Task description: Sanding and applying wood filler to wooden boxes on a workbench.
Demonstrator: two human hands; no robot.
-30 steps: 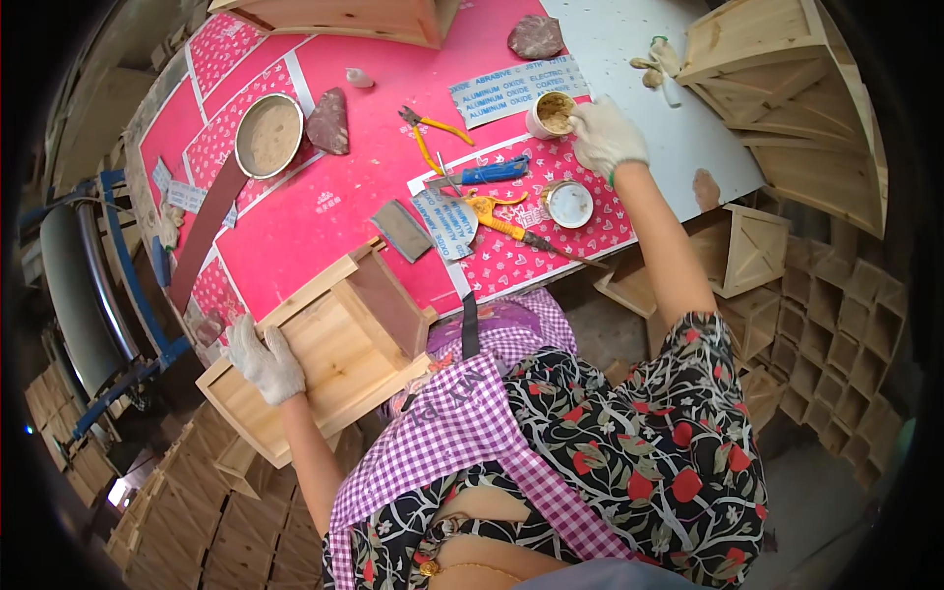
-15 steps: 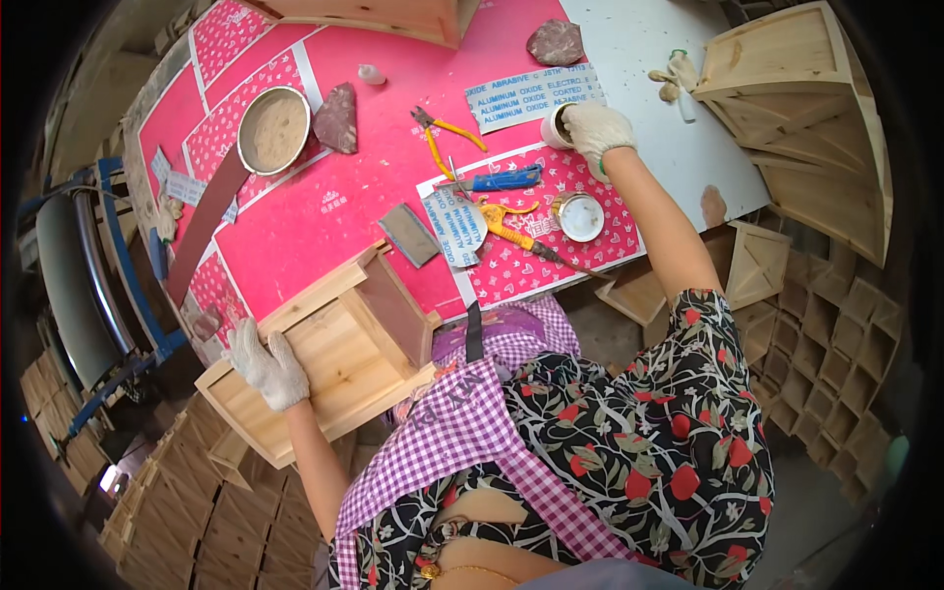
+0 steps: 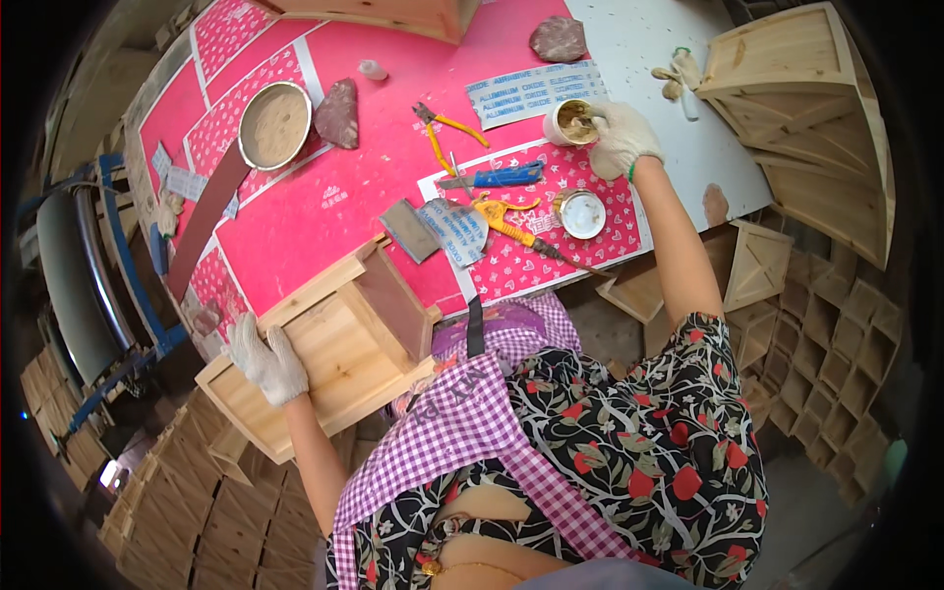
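Note:
My left hand [image 3: 266,365], in a white work glove, grips the upper left side of a pale wooden box [image 3: 329,339]. Its thumb lies on the inner side and its fingers run over the edge. The box sits tilted between the table's near edge and my lap. My right hand [image 3: 626,141], gloved too, is at the mouth of a small white tub [image 3: 564,124] of brown paste. Its fingers are bent together at the opening; what they pinch, if anything, is hidden. Below the tub stands a round white lid [image 3: 581,213] or can top.
Yellow-handled pliers [image 3: 442,138], a blue-handled knife [image 3: 501,176], yellow cutters [image 3: 506,221] and a sanding block [image 3: 409,231] lie on the pink table cover [image 3: 334,206]. A bowl of powder [image 3: 275,126] stands at left. Wooden crates [image 3: 811,128] stand at right, others on the floor.
My right hand has drawn back to the right from over the tub, so the paste inside shows. The sanding block overlaps the abrasive sheet more. My left hand and the wooden box stay put.

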